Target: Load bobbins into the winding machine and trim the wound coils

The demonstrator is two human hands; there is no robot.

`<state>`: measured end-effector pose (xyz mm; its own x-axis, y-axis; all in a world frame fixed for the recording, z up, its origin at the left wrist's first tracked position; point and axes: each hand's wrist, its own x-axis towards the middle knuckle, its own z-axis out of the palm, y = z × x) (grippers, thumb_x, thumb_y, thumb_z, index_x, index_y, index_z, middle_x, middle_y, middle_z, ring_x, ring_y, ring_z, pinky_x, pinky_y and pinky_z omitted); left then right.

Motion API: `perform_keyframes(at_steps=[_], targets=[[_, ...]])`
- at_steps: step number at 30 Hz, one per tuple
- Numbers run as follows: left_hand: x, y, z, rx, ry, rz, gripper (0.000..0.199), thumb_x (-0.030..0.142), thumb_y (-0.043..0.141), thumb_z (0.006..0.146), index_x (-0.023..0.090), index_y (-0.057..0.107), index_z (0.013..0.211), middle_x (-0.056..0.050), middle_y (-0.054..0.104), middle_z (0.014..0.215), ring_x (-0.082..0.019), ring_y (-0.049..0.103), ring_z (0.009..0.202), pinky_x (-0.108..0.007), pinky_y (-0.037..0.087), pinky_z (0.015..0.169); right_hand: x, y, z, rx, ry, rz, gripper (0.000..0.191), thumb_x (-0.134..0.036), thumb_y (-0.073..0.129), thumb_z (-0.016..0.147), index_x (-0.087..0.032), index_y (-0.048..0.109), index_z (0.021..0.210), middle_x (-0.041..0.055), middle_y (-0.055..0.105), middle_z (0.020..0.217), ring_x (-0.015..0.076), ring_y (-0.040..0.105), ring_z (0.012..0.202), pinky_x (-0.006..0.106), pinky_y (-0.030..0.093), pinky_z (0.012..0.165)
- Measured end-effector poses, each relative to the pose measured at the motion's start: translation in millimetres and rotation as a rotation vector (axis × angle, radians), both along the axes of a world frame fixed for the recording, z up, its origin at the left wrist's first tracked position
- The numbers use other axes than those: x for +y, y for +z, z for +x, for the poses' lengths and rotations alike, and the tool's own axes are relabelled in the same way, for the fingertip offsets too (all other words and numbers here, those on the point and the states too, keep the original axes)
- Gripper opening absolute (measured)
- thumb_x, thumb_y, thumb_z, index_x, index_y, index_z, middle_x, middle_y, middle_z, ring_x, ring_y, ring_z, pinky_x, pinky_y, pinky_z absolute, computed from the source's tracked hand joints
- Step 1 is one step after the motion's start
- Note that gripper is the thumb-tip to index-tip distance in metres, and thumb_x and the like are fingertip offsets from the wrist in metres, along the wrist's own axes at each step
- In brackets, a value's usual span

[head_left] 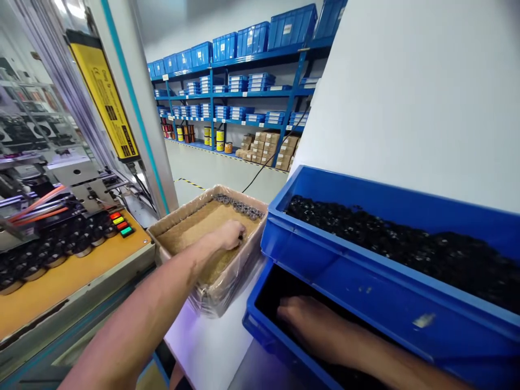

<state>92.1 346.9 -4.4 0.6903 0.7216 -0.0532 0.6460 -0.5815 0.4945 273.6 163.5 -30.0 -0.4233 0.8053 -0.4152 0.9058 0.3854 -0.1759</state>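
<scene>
My left hand (232,235) reaches into a plastic-lined cardboard box (211,295), close to its right wall. Its fingers are curled together, and a bit of something small and dark shows at the fingertips. Along the box's far edge lies a row of small dark, shiny parts (239,206) on a brown cardboard layer. My right hand (298,317) is down inside the lower blue bin (260,325), its fingers bent inward. Shadow hides the fingertips there, along with whatever they hold. Above, an upper blue bin (345,260) contains a heap of small black parts (390,238).
On the left, an orange-topped machine table (81,276) carries rows of black round parts (60,249) and coloured buttons (121,223). A metal post (150,108) with a yellow unit (101,97) rises beside it. Blue shelving (252,95) stands behind; a white panel (406,97) is at right.
</scene>
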Motion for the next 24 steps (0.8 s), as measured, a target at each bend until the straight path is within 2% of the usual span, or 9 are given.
perform_keyframes(at_steps=[2, 4, 7, 9, 12, 16, 19, 22, 24], targets=[[-10.4, 7.6, -15.3, -0.085, 0.057, 0.004, 0.028, 0.034, 0.061, 0.094, 0.018, 0.064, 0.117, -0.008, 0.066, 0.12, -0.022, 0.066, 0.101, -0.043, 0.057, 0.087, -0.8, -5.0, 0.7, 0.057, -0.002, 0.054, 0.032, 0.0, 0.044, 0.082, -0.014, 0.072, 0.086, 0.012, 0.071, 0.091, 0.0239, 0.067, 0.083, 0.03, 0.044, 0.07], [-33.1, 20.3, -38.1, -0.202, 0.128, 0.027, 0.024, 0.031, 0.064, 0.092, 0.017, 0.065, 0.111, -0.007, 0.067, 0.115, -0.021, 0.066, 0.1, -0.043, 0.056, 0.087, -1.4, -9.6, 0.9, 0.128, 0.003, 0.113, 0.031, -0.002, 0.044, 0.084, -0.014, 0.071, 0.08, 0.0112, 0.071, 0.087, 0.0225, 0.067, 0.077, 0.029, 0.043, 0.066], [-92.6, 38.3, -79.7, -0.427, 0.251, 0.065, 0.016, 0.022, 0.068, 0.086, 0.016, 0.071, 0.1, -0.007, 0.067, 0.104, -0.019, 0.063, 0.091, -0.038, 0.053, 0.085, -1.3, -13.8, 0.4, 0.212, 0.022, 0.205, 0.032, -0.005, 0.041, 0.087, -0.014, 0.069, 0.075, 0.011, 0.069, 0.083, 0.0219, 0.065, 0.073, 0.029, 0.044, 0.064], [-144.8, 41.0, -107.0, -0.588, 0.342, 0.063, 0.019, 0.021, 0.069, 0.083, 0.016, 0.074, 0.1, -0.008, 0.067, 0.102, -0.016, 0.062, 0.082, -0.032, 0.053, 0.077, -0.4, -13.7, 0.1, 0.282, 0.034, 0.289, 0.033, -0.006, 0.039, 0.089, -0.014, 0.067, 0.073, 0.0107, 0.068, 0.081, 0.0217, 0.065, 0.073, 0.031, 0.046, 0.066], [-225.8, 27.6, -140.1, -0.792, 0.485, 0.014, 0.031, 0.028, 0.074, 0.077, 0.013, 0.073, 0.104, -0.012, 0.069, 0.105, -0.014, 0.062, 0.071, -0.027, 0.053, 0.063, -0.2, -6.1, -2.0, 0.408, 0.039, 0.44, 0.031, -0.011, 0.04, 0.092, -0.014, 0.067, 0.079, 0.0112, 0.067, 0.084, 0.0223, 0.065, 0.079, 0.034, 0.051, 0.074], [-310.4, 3.0, -162.0, -0.974, 0.62, -0.094, 0.032, 0.029, 0.078, 0.076, 0.015, 0.075, 0.105, -0.011, 0.075, 0.093, -0.016, 0.069, 0.07, -0.026, 0.057, 0.064, -17.4, 22.7, -22.4, 0.636, 0.06, 0.686, 0.022, -0.019, 0.045, 0.097, -0.014, 0.066, 0.093, 0.0131, 0.064, 0.1, 0.0227, 0.063, 0.095, 0.037, 0.052, 0.087], [-347.4, -2.4, -164.8, -1.116, 0.676, -0.138, 0.025, 0.026, 0.084, 0.072, 0.021, 0.08, 0.096, -0.009, 0.076, 0.102, -0.015, 0.072, 0.071, -0.021, 0.059, 0.065, -50.3, 48.7, -56.0, 0.905, 0.27, 0.898, 0.011, -0.017, 0.056, 0.094, -0.015, 0.066, 0.098, 0.0085, 0.061, 0.092, 0.0177, 0.062, 0.086, 0.03, 0.053, 0.076], [-365.8, -0.4, -161.6, -1.19, 0.689, -0.133, 0.028, 0.022, 0.084, 0.071, 0.024, 0.08, 0.099, -0.009, 0.078, 0.104, -0.016, 0.075, 0.073, -0.022, 0.062, 0.071, -88.3, 61.3, -90.9, 1.057, 0.512, 0.886, 0.011, -0.011, 0.056, 0.093, -0.014, 0.063, 0.101, 0.0064, 0.064, 0.084, 0.0144, 0.061, 0.079, 0.025, 0.053, 0.069], [-372.3, 1.1, -157.1, -1.191, 0.693, -0.104, 0.027, 0.02, 0.084, 0.072, 0.024, 0.081, 0.099, -0.008, 0.079, 0.102, -0.016, 0.075, 0.072, -0.022, 0.062, 0.072, -109.2, 58.7, -106.8, 1.114, 0.571, 0.846, 0.01, -0.011, 0.055, 0.093, -0.013, 0.061, 0.101, 0.0068, 0.065, 0.082, 0.014, 0.061, 0.077, 0.025, 0.053, 0.068]])
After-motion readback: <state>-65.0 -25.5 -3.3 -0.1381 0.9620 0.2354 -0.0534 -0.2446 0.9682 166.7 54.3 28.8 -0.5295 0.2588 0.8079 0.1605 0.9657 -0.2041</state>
